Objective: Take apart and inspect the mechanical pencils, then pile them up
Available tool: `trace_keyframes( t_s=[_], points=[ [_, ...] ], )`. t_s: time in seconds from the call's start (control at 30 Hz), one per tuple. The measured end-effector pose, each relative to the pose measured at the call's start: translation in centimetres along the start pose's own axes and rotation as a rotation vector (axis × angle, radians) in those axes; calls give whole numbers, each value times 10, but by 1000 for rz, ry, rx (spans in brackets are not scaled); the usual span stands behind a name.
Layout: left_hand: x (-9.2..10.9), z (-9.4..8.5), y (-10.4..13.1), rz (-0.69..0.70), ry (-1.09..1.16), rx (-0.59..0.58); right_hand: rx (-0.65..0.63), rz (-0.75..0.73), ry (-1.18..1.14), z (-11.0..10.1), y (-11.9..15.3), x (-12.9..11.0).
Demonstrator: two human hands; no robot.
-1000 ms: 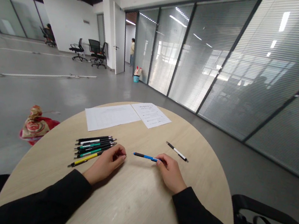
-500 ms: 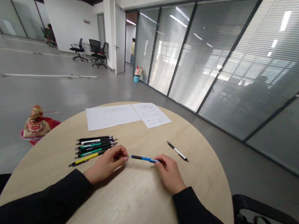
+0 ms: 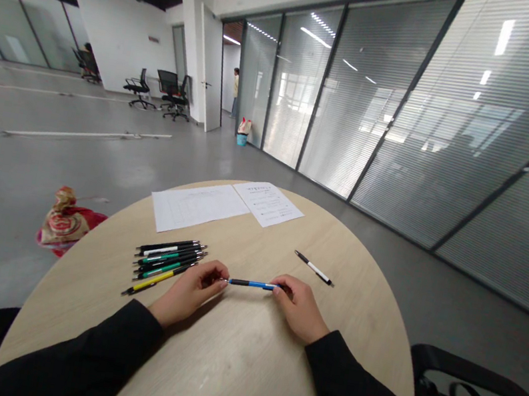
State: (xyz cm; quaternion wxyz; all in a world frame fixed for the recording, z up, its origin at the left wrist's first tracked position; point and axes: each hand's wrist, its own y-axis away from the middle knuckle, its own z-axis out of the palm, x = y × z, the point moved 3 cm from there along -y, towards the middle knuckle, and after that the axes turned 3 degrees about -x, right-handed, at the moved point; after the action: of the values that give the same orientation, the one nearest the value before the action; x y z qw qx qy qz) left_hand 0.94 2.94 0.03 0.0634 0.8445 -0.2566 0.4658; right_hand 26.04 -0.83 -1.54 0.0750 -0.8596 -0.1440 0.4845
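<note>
A blue pen (image 3: 257, 285) with a black grip section lies level between my two hands, just above the table. My left hand (image 3: 195, 291) is closed in a pinch at its tip end, on the left. On the right, my right hand (image 3: 300, 307) pinches the other end, near the clip, and covers that end. Beside my left hand is a row of several pens (image 3: 167, 261) in black, white and green, with a yellow pen (image 3: 153, 282) nearest me. A single white and black pen (image 3: 314, 268) rests apart, beyond my right hand.
The round wooden table (image 3: 236, 369) carries two printed sheets, a left sheet (image 3: 199, 206) and a right sheet (image 3: 271, 204), at its far edge. A red and gold bag (image 3: 68, 219) is by the left rim. A black chair (image 3: 478, 376) stands close on the right.
Both hands and the blue pen have shifted very slightly towards me. The pens and sheets on the table have stayed put.
</note>
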Motion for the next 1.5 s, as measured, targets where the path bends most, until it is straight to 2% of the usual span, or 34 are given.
trace_keyframes(
  t_s=[0.53, 1.0, 1.5],
  points=[
    [2, 1, 0, -30, 23, -22, 22, -21, 27, 0, 0, 0],
    [3, 1, -1, -73, 145, -51, 48, -66, 78, -1, 1, -3],
    [3, 2, -2, -76, 114, -58, 70, -84, 115, -2, 2, -8]
  ],
)
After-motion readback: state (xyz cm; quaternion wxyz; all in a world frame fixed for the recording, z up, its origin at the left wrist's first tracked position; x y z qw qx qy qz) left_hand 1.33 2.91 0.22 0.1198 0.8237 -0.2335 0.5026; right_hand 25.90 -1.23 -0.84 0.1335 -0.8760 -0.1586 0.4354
